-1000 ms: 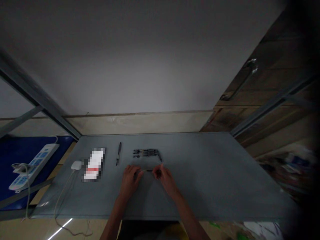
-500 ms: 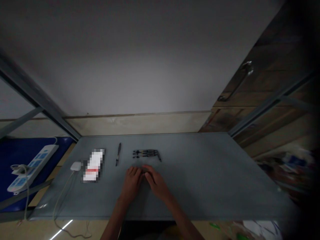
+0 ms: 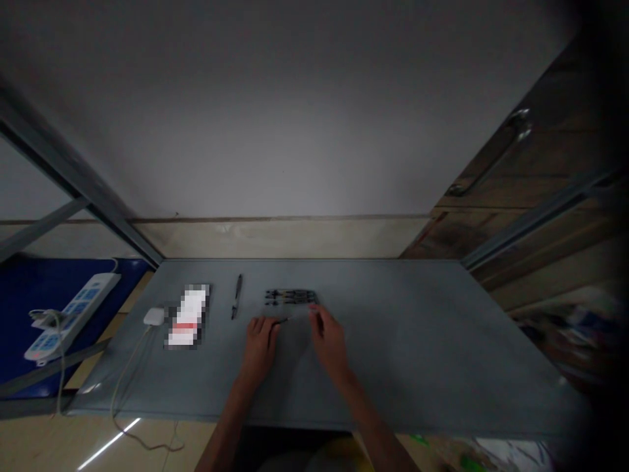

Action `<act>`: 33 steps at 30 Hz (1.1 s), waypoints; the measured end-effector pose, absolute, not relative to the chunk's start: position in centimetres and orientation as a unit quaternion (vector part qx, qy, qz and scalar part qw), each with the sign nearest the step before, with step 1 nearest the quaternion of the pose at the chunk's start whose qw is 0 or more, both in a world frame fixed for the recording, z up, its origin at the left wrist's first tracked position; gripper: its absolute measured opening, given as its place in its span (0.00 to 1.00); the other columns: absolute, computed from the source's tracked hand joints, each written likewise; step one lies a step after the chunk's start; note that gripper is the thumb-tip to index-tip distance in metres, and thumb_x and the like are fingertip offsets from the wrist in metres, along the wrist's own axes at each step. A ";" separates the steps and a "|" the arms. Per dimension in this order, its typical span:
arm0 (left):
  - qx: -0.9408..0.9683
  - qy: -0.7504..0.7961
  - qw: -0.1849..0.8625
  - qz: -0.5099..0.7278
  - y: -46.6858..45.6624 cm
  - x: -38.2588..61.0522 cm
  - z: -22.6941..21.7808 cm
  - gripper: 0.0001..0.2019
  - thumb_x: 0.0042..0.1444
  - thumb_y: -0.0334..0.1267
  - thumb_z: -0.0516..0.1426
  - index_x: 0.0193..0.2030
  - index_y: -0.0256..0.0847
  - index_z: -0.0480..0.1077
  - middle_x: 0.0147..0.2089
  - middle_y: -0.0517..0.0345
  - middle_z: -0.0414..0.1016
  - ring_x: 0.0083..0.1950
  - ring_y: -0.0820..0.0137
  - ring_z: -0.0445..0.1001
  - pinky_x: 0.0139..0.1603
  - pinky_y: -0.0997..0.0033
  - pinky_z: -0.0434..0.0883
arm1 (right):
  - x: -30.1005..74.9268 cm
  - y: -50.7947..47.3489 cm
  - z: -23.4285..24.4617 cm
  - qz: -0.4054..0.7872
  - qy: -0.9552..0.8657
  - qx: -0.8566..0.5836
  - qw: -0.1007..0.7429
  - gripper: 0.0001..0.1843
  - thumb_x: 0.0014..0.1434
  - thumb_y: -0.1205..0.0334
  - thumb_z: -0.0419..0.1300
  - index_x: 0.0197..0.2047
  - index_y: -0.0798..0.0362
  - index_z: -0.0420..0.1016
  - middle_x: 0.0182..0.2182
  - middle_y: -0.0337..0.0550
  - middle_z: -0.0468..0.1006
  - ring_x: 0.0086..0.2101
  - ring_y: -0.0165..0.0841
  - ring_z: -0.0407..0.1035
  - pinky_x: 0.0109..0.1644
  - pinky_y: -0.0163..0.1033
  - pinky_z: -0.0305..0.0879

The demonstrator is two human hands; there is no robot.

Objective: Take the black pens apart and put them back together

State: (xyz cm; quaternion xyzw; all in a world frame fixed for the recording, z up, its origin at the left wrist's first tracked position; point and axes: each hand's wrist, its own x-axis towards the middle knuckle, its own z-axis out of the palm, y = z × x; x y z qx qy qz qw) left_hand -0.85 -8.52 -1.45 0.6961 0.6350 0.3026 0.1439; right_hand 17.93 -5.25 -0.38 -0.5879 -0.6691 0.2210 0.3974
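My left hand (image 3: 261, 337) rests on the grey table (image 3: 417, 341) with its fingers pinched on a thin dark pen part (image 3: 282, 320) that points right. My right hand (image 3: 327, 336) is a little to the right, fingers reaching up to the right end of a small row of dark pen parts (image 3: 291, 297); whether it grips one I cannot make out. A single dark pen (image 3: 236, 297) lies upright just left of that row.
A white and red blurred card (image 3: 187, 316) and a white charger (image 3: 154, 316) with its cable lie at the table's left. A power strip (image 3: 73, 316) sits on a blue surface further left. A wooden door with a handle (image 3: 491, 154) stands at the right.
A second ago both hands held a thin part between them. They then came together, and now they have parted: the left keeps the part, the right has moved up to the row.
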 end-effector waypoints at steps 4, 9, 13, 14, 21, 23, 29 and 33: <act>0.695 0.642 0.127 0.296 -8.6 -0.8 -1.5 0.13 0.68 0.40 0.46 0.47 0.43 0.70 0.45 0.53 0.74 0.49 0.62 0.69 0.54 0.55 0.67 | 18.6 -2.6 0.4 0.118 -0.683 -0.669 0.268 0.17 0.64 0.60 0.55 0.51 0.60 0.74 0.45 0.60 0.75 0.47 0.48 0.67 0.51 0.49 0.65; 0.695 0.644 0.129 0.293 -8.5 -0.9 -1.5 0.14 0.69 0.40 0.45 0.47 0.42 0.70 0.45 0.53 0.74 0.49 0.63 0.68 0.53 0.57 0.67 | 19.0 -2.0 0.7 0.123 -0.651 -0.699 0.270 0.08 0.61 0.66 0.55 0.39 0.56 0.76 0.41 0.58 0.76 0.46 0.48 0.66 0.49 0.47 0.61; 0.695 0.645 0.124 0.292 -8.5 -1.0 -1.5 0.14 0.69 0.40 0.45 0.48 0.42 0.70 0.46 0.53 0.74 0.49 0.63 0.68 0.54 0.58 0.67 | 19.6 -2.4 1.2 0.154 -0.640 -0.690 0.301 0.12 0.64 0.63 0.51 0.41 0.57 0.75 0.37 0.54 0.78 0.40 0.42 0.70 0.46 0.44 0.64; 0.696 0.645 0.123 0.291 -8.5 -1.0 -1.4 0.14 0.69 0.40 0.45 0.48 0.42 0.70 0.46 0.53 0.74 0.49 0.63 0.68 0.54 0.58 0.66 | 19.6 -2.7 1.5 0.185 -0.642 -0.672 0.319 0.12 0.64 0.60 0.52 0.42 0.56 0.75 0.36 0.52 0.79 0.37 0.39 0.71 0.44 0.42 0.66; 0.702 0.646 0.124 0.275 -8.6 -0.9 -1.2 0.14 0.69 0.40 0.46 0.47 0.42 0.70 0.45 0.54 0.75 0.48 0.63 0.67 0.53 0.58 0.66 | 19.4 -3.9 3.6 0.431 -0.547 -0.526 0.488 0.17 0.59 0.48 0.61 0.40 0.55 0.76 0.25 0.40 0.75 0.27 0.33 0.70 0.33 0.38 0.66; 0.702 0.645 0.124 0.275 -8.6 -1.0 -1.3 0.14 0.69 0.40 0.46 0.46 0.42 0.71 0.44 0.54 0.75 0.48 0.63 0.68 0.53 0.58 0.66 | 19.2 -4.0 3.6 0.431 -0.530 -0.527 0.506 0.17 0.58 0.48 0.61 0.39 0.55 0.77 0.23 0.38 0.74 0.26 0.33 0.69 0.33 0.37 0.66; 0.695 0.649 0.123 0.283 -8.6 -1.1 -1.4 0.13 0.68 0.40 0.46 0.48 0.43 0.70 0.45 0.54 0.75 0.50 0.62 0.68 0.54 0.58 0.67 | 18.7 -4.2 3.0 0.447 -0.524 -0.520 0.506 0.14 0.59 0.50 0.62 0.39 0.53 0.78 0.25 0.39 0.75 0.27 0.32 0.69 0.33 0.37 0.67; 0.693 0.650 0.126 0.287 -8.6 -1.1 -1.4 0.13 0.68 0.39 0.46 0.47 0.43 0.71 0.44 0.55 0.75 0.48 0.63 0.69 0.53 0.58 0.68 | 18.5 -4.3 3.0 0.443 -0.515 -0.528 0.509 0.13 0.58 0.51 0.62 0.38 0.53 0.78 0.25 0.39 0.76 0.27 0.32 0.70 0.34 0.37 0.67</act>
